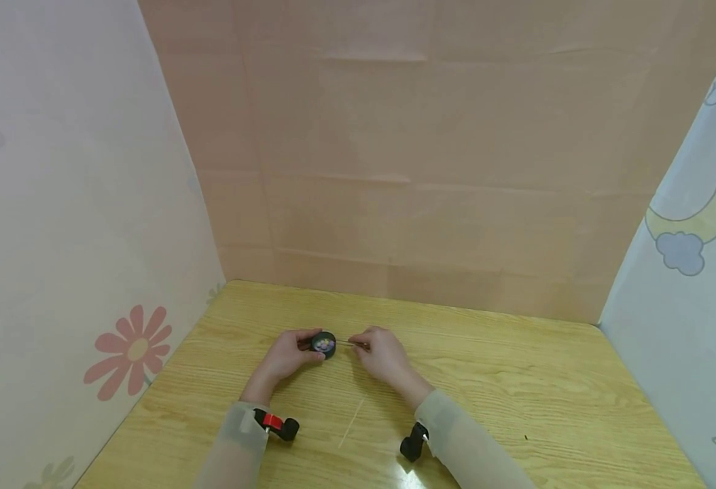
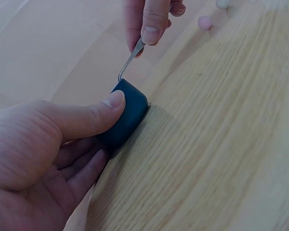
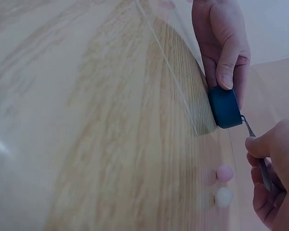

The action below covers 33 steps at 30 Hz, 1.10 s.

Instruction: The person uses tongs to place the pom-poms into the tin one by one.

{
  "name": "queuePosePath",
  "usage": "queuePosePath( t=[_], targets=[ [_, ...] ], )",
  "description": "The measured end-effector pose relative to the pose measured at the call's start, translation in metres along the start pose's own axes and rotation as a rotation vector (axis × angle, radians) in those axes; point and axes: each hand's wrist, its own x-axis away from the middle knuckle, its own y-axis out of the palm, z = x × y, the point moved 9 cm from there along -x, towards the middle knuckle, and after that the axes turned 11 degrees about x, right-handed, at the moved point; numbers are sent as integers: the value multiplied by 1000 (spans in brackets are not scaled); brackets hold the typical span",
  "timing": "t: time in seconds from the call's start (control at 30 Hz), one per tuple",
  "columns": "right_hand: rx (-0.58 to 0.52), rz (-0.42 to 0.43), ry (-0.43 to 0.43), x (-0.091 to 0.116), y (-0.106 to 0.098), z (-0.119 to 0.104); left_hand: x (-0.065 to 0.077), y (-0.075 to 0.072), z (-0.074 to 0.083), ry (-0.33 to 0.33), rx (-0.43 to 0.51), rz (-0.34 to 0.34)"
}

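On the table, a small dark teal round cup (image 1: 316, 345) holds small colourful bits. My left hand (image 1: 283, 356) grips it by the side, the thumb (image 2: 116, 99) pressed along its outer wall. The right hand (image 1: 387, 356) pinches thin metal tweezers (image 3: 265, 175) between thumb and fingers. Their bent tip reaches over the rim of the cup (image 3: 225, 107), and the tip's end is hidden inside. Beyond the right fingers, a pink ball (image 2: 205, 22) and a white ball (image 3: 224, 197) lie on the table; I cannot make them out in the head view.
The wood-grain table (image 1: 505, 380) meets a brown papered wall (image 1: 395, 170) at the back. Patterned white panels (image 1: 58, 204) stand at both sides. A thin pale line (image 1: 352, 421) and a small dark speck (image 1: 526, 437) show on the tabletop.
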Motion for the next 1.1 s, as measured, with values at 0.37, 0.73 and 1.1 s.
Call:
queuePosePath(
  t=[0.37,0.73,1.1],
  targets=[
    [-67,-33,60,6,-3,7,-2,-2,-3,-6,-16,9],
    [-182,-56,101,11,-3,14,-1,-3,-4,-14,-40,20],
    [-165,42,99,24,-23,30,0,-2,-2,-6,-34,14]
  ],
)
